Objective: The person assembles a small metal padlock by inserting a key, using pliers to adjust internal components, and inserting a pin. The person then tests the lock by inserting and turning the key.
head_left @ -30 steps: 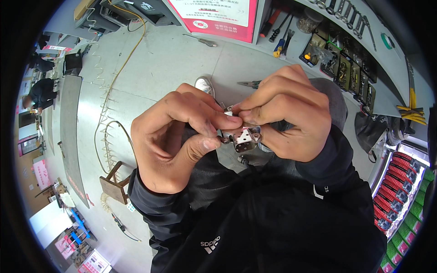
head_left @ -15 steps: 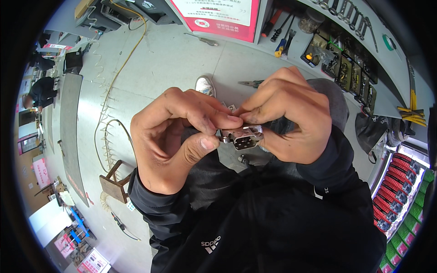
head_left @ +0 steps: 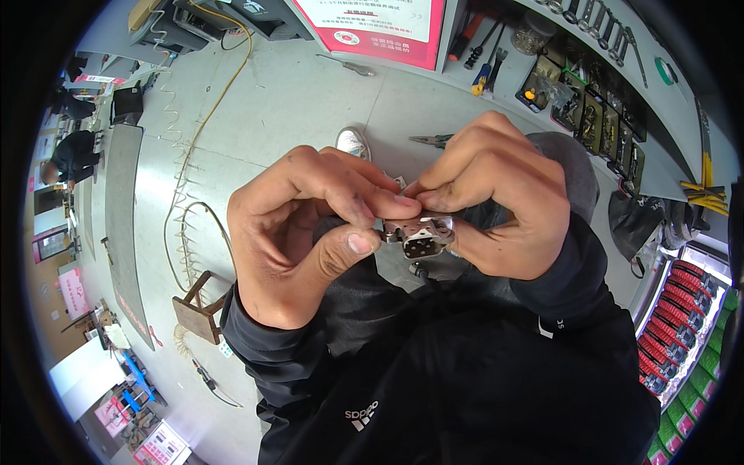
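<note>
Between my hands is a small silver metal-shelled plug connector (head_left: 419, 237), its dark face with several pins or holes turned toward me. My left hand (head_left: 306, 225) pinches its left end with thumb and forefinger. Curled around the other end, my right hand (head_left: 500, 201) presses it with the fingertips on top and the thumb below. The fingertips of both hands almost meet over the top edge. A dark cable with a plug-like end (head_left: 418, 270) shows under the connector, near my lap.
Pliers (head_left: 428, 141) and a screwdriver-like tool (head_left: 358, 70) lie on the floor ahead. A small wooden stool (head_left: 198, 310) stands at left, near coiled air hose. Shelves at right hold parts trays (head_left: 589, 128) and spanners (head_left: 604, 27). Another person (head_left: 75, 155) is far left.
Both hands and the connector sit slightly farther right in the picture, as does much of the background. The grip on the connector looks the same.
</note>
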The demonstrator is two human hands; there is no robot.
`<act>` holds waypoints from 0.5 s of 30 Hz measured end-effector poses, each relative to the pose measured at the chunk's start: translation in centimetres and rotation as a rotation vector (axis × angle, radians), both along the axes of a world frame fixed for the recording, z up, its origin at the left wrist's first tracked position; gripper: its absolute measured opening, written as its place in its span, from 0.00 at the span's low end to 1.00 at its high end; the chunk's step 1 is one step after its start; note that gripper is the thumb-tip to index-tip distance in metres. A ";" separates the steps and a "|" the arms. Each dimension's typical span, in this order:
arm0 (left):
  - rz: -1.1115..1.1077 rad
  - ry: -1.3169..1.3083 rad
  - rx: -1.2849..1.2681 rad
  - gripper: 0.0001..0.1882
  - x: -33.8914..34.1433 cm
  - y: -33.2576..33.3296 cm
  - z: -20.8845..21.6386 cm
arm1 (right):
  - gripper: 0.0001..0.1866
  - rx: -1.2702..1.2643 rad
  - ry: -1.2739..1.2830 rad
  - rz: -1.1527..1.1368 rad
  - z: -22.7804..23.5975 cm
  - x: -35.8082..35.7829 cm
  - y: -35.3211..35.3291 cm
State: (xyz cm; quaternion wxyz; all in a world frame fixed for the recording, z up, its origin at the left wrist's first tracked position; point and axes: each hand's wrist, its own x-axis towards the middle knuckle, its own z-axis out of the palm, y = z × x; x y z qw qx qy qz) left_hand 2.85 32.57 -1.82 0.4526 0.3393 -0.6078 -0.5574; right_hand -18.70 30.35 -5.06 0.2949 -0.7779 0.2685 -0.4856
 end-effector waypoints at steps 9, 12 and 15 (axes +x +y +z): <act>0.028 0.015 0.032 0.15 0.0 0.2 -0.1 | 0.17 0.000 -0.005 0.003 0.0 0.2 0.0; 0.050 0.032 0.059 0.15 -0.2 0.3 0.0 | 0.17 -0.002 -0.010 0.013 0.0 0.2 -0.1; 0.041 0.013 0.045 0.15 -0.1 0.2 0.0 | 0.16 0.023 -0.003 0.041 0.1 0.1 -0.1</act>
